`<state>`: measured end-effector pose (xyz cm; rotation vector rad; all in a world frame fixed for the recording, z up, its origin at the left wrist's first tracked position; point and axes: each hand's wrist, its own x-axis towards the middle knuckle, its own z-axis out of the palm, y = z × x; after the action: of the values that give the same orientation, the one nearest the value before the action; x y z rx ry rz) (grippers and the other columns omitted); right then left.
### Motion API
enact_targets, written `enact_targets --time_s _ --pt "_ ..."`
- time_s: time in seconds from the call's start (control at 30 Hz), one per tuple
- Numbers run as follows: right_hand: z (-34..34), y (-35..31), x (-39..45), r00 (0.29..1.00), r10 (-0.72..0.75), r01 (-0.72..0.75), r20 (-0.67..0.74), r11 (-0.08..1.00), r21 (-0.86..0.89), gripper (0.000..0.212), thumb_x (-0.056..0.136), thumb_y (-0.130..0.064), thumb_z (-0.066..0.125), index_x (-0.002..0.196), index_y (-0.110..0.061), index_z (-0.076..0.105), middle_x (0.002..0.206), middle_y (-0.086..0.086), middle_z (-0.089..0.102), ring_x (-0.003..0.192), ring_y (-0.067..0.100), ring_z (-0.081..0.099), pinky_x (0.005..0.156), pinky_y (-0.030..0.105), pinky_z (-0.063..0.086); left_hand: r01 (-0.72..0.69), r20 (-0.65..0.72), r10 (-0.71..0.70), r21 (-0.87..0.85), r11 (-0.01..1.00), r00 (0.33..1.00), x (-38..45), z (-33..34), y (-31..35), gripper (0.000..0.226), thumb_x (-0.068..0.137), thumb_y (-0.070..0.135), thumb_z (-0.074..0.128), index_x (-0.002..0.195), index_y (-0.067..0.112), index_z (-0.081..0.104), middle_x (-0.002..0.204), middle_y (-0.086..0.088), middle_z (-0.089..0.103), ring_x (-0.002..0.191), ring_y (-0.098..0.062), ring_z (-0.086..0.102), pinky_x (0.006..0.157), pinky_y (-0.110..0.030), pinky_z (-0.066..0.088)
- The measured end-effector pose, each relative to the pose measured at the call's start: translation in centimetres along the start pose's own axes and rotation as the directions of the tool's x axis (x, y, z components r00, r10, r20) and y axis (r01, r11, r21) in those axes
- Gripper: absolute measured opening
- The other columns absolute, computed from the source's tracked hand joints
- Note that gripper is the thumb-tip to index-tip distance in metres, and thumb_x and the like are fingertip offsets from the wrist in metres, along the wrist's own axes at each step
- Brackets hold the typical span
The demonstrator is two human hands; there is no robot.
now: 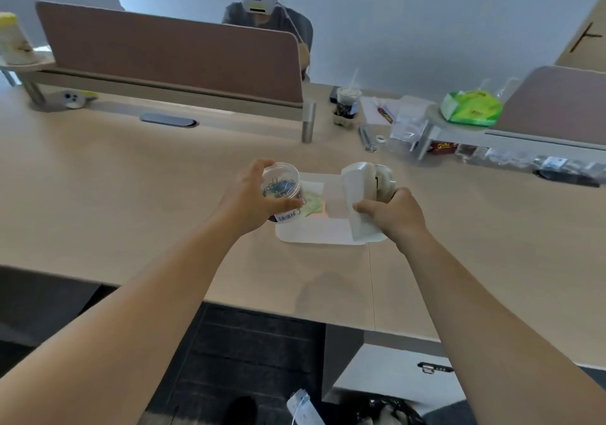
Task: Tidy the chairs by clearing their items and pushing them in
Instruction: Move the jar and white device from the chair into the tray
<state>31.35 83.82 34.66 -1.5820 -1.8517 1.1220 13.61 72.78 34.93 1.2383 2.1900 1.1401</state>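
Observation:
My left hand (249, 195) grips a clear round plastic tub (282, 184) with coloured paper clips inside and a barcode label, held just above the beige desk (131, 188). My right hand (393, 214) is closed on a white tape dispenser (360, 195), tilted over a white sheet of paper (321, 232) on the desk. A small green and orange item (313, 208) lies on the paper between my hands. No chair shows clearly in view.
A brown divider panel (170, 54) stands at the desk's back, with a person seated behind it. An iced drink cup (347, 104), a green bag (472, 108), plastic bags and small packets crowd the right rear. A white drawer unit (393, 372) sits under the desk.

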Motion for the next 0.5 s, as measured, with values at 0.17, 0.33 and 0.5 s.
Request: enact_targets --time_s 0.17,0.33,0.5 --pt "1.2 -0.9 5.3 0.998 0.055 -0.057 -0.031 0.995 -0.085 0.052 0.074 -0.031 0.072 0.110 0.000 0.051 0.095 0.006 0.051 0.086 0.023 0.049 0.073 0.034 0.041 -0.077 0.077 0.075 0.022 0.997 0.994 7.8 1.7 -0.4 0.076 0.067 0.027 0.076 0.132 0.019 0.038 0.133 -0.015 0.043 0.118 -0.028 0.043 0.088 -0.032 0.036" --pt "4.5 -1.9 10.5 0.982 0.183 -0.191 -0.054 0.945 -0.264 0.047 0.070 -0.032 0.072 0.105 -0.004 0.059 0.089 0.005 0.056 0.082 0.025 0.054 0.062 0.028 0.038 -0.131 0.255 0.118 0.036 0.991 0.960 15.4 3.2 -1.4 0.077 0.068 0.026 0.076 0.133 0.020 0.035 0.133 -0.015 0.044 0.119 -0.027 0.044 0.090 -0.027 0.033" --pt "7.0 -1.6 13.5 0.951 0.298 -0.307 -0.088 0.855 -0.418 0.038 0.075 -0.030 0.068 0.104 -0.007 0.061 0.098 0.009 0.062 0.098 0.028 0.061 0.070 0.027 0.040 -0.184 0.394 0.169 0.000 0.983 0.904 20.3 5.4 -2.1 0.079 0.066 0.023 0.077 0.132 0.020 0.035 0.135 -0.012 0.044 0.119 -0.024 0.046 0.090 -0.027 0.036"
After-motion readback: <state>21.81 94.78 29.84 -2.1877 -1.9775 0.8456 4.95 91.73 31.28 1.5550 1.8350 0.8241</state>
